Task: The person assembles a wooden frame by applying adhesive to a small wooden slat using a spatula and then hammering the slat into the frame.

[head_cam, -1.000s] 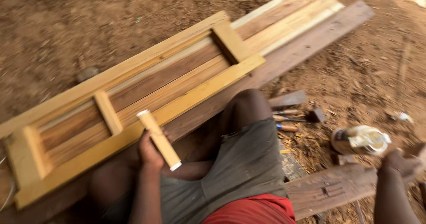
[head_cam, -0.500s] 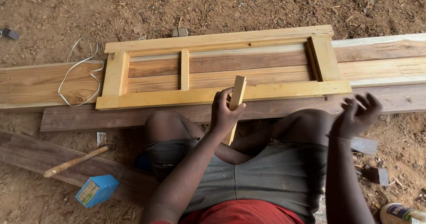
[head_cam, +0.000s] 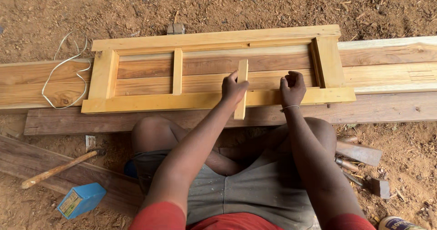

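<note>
Slat: standing crosswise over the frame, long axis pointing away.
Left hand: gripping the slat.
Right hand: curling loosely, holding nothing, just right of the slat.

Both bare arms reach forward from red sleeves, out over the bent knees. The left hand is closed in a grip, thumb pointing up, knuckles toward the camera. The right hand hovers beside it at the same height, fingers curled loosely inward, a thin band around its wrist.
</note>
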